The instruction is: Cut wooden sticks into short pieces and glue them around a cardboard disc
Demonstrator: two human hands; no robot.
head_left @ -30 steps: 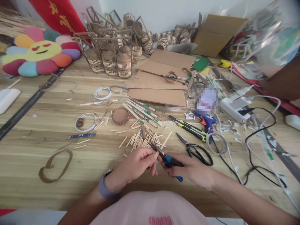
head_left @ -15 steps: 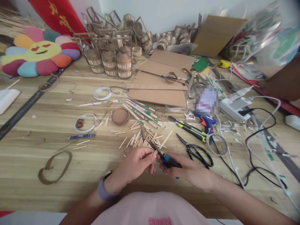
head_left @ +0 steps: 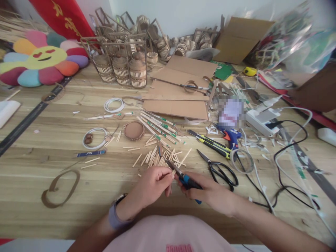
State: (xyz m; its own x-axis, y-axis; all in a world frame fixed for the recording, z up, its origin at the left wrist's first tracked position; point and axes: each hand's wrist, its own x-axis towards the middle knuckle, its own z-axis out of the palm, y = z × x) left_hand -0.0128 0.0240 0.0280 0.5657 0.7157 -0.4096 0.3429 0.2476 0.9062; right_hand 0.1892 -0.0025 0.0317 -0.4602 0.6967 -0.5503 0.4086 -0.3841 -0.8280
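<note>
My left hand (head_left: 153, 185) is closed, pinching a thin wooden stick (head_left: 186, 156) between thumb and fingers. The stick points up and to the right, away from me. Wrapped in my right hand (head_left: 210, 193) are pliers (head_left: 188, 181) with black and blue handles. Their dark jaws cross the stick beside my left fingertips; whether they bite into it I cannot tell. Just beyond both hands lies a pile of short cut sticks (head_left: 152, 157). Longer sticks with green-printed paper (head_left: 157, 127) lie behind the pile, next to a round shallow brown tray (head_left: 134, 131).
Black scissors (head_left: 223, 172), a yellow-black utility knife (head_left: 210, 143), a tape roll (head_left: 242, 161) and a blue glue gun (head_left: 231, 136) lie to the right. Cables run from a white power strip (head_left: 262, 120). Cardboard (head_left: 178, 108) and small woven baskets (head_left: 120, 70) are farther back.
Both hands keep nearly the same place and hold. A little more of the lower blue plier handle shows below my right hand. The whole view has shifted slightly.
</note>
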